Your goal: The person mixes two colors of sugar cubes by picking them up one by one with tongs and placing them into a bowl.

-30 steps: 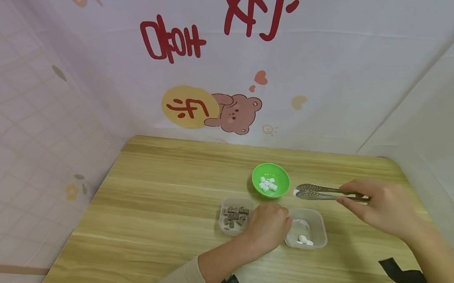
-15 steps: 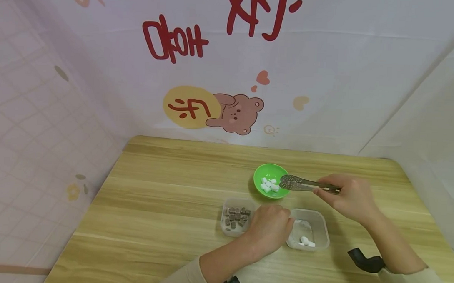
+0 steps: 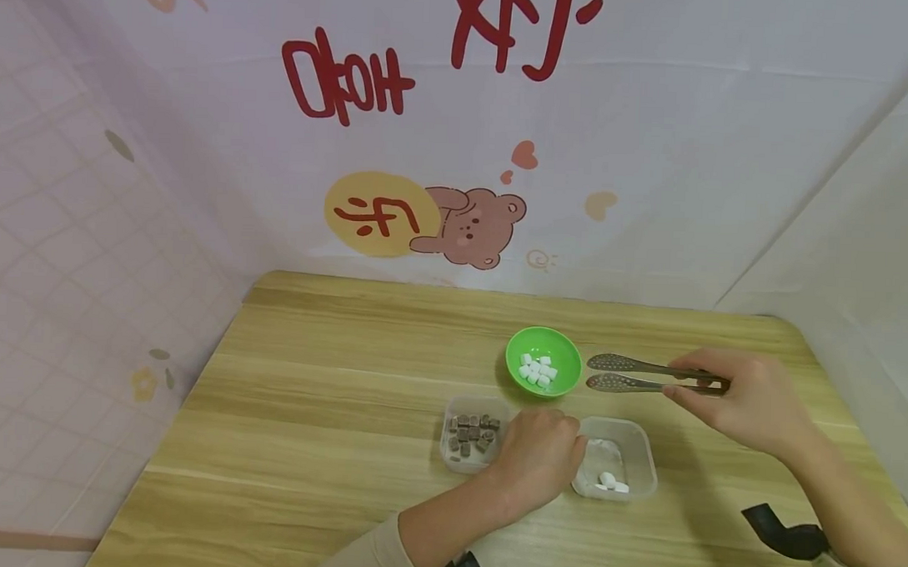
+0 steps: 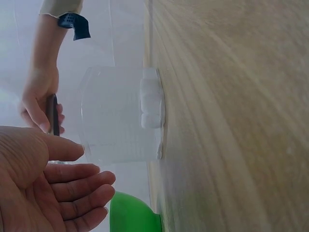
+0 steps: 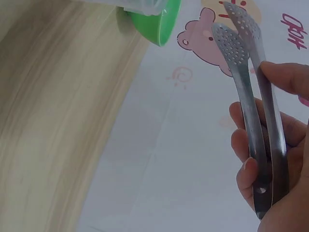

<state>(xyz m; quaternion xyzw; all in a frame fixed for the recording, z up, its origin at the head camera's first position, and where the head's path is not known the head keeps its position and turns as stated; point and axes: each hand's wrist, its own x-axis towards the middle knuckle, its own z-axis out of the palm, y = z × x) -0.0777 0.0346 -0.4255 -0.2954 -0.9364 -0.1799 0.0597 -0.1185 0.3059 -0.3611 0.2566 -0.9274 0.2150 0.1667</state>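
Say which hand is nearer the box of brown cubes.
Left. The left hand overlaps the box in the head view; the right hand, holding tongs, is farther right.

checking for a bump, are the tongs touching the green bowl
Apart: the right wrist view shows the printed bear through the gap between the tongs and the green bowl.
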